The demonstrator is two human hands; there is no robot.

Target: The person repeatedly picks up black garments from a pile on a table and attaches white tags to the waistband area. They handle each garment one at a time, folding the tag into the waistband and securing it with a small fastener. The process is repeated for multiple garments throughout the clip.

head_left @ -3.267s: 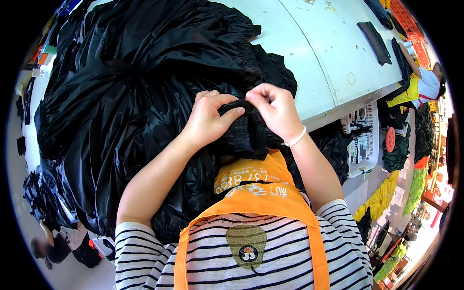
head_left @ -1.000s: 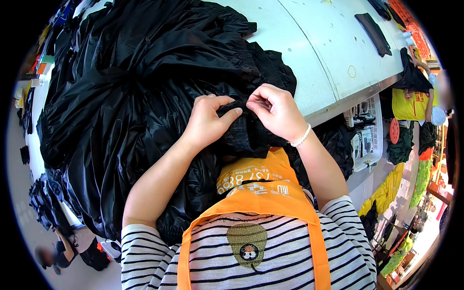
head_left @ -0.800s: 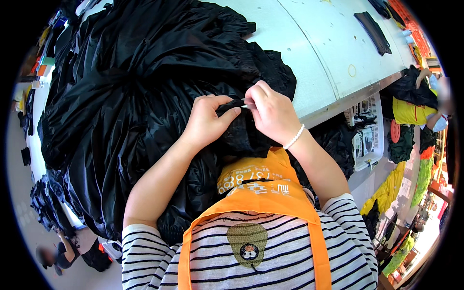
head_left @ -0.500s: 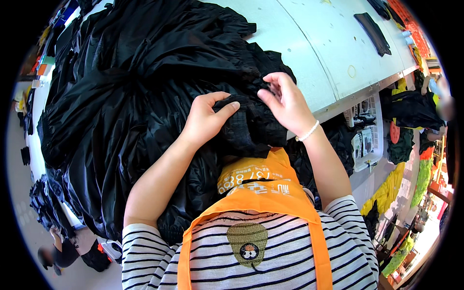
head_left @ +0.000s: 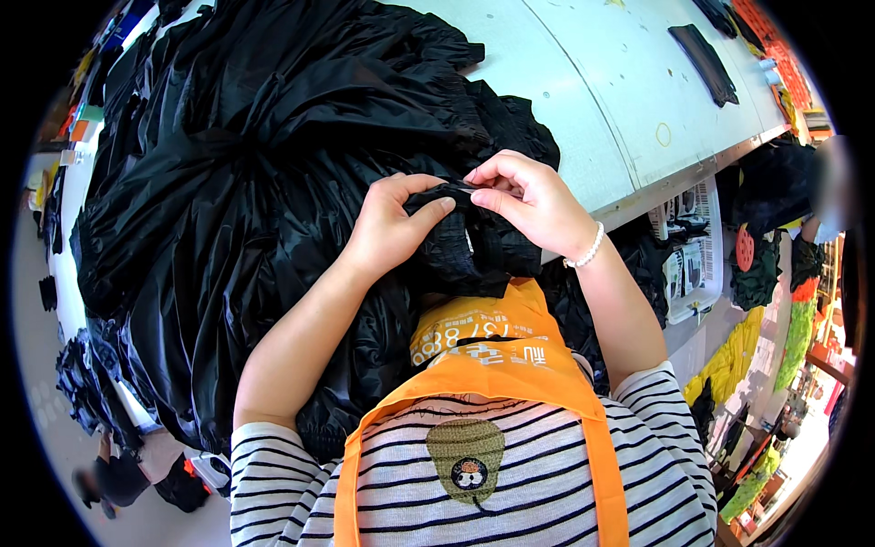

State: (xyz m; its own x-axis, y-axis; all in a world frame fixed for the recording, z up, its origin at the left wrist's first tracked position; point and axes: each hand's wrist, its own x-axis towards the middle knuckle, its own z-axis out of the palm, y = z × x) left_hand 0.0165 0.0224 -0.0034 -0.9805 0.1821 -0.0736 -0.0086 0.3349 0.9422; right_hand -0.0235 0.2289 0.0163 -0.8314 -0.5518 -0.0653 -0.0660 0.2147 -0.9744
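A big heap of glossy black garments (head_left: 228, 219) with gathered, elasticated edges covers the near left of the table and reaches down to my lap. My left hand (head_left: 392, 219) pinches the ribbed edge of one black garment (head_left: 447, 246) between thumb and forefinger. Right beside it, my right hand (head_left: 529, 201) is closed in a pinch at the same edge, thumb and fingertips together. Whatever lies between those fingertips is too small to make out. A tiny white mark shows on the black cloth below the hands.
The pale table (head_left: 583, 118) runs off to the far right, with a folded dark cloth (head_left: 704, 64) on it. Below its edge stands a white plastic basket (head_left: 697, 264) holding dark pieces. Yellow cloth (head_left: 729, 356) lies farther right. Other people are at the far right and lower left.
My right hand has moved left to meet my left hand, its fingers closing into a pinch at the cloth edge. The left hand has barely moved.
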